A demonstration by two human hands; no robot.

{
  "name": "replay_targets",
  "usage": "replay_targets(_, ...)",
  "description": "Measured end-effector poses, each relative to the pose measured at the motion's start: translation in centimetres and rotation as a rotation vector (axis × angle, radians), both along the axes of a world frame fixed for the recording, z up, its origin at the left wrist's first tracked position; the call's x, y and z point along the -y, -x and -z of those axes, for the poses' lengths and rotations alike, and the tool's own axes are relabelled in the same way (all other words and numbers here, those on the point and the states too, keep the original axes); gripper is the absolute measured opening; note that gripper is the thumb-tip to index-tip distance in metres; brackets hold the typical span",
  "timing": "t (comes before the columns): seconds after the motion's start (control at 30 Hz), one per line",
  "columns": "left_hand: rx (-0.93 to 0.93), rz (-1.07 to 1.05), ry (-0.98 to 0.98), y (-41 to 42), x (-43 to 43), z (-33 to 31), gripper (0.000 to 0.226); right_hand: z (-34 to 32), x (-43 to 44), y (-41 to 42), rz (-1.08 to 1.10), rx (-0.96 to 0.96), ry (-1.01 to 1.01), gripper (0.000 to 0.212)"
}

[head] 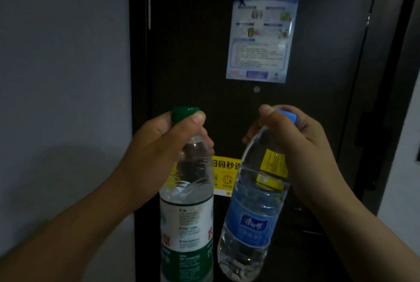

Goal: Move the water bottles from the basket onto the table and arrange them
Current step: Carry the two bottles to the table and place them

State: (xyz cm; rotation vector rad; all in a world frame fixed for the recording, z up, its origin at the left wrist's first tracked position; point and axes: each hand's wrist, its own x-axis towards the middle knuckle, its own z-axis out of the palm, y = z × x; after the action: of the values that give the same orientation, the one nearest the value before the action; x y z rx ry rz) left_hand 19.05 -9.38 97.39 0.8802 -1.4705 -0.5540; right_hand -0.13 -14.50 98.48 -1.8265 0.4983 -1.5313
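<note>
While both hands are raised in front of a dark door [193,54], each one grips a water bottle by its neck. With fingers closed just under the green cap, the left hand [159,147] holds the green-labelled bottle [186,220] upright, cap up. Clamped below the blue cap, the right hand [295,143] holds the blue-labelled bottle [252,213], its base leaning toward the left. Neither bottle rests on anything.

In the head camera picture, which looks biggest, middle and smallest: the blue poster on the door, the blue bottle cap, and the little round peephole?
1. Blue poster, by far the biggest.
2. Blue bottle cap, partly hidden by the right hand and much nearer the camera.
3. Peephole, smallest.
</note>
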Motion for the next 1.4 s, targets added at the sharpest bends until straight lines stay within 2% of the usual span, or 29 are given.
replay_targets(0.43, 0.027, -0.571, 0.059, 4.8, -4.9, -1.5, 0.04, -2.7, 3.1, -0.1, -0.541, -0.058, 0.023, 0.021)
replay_targets(0.63, -0.029, -0.848, 0.079, 5.5, -11.5, -1.9, 0.043, -3.4, -0.7, -3.7, -0.716, -0.027, 0.102, 0.032)
replay_targets(0.9, 0.001, -1.228, 0.106, 6.9, -24.9, -2.6, 0.038, -4.0, -11.4, -8.4, -1.129, 0.028, 0.043, 0.025)
replay_targets(1.27, 0.067, -1.678, 0.125, 12.9, -47.4, -3.5, 0.036, -4.4, -33.6, -11.2, -1.608, 0.114, 0.036, 0.021)
replay_targets(1.4, 0.083, -1.798, 0.137, 16.6, -53.9, -3.1, 0.039, -3.9, -41.8, -10.8, -1.76, 0.092, 0.047, 0.022)
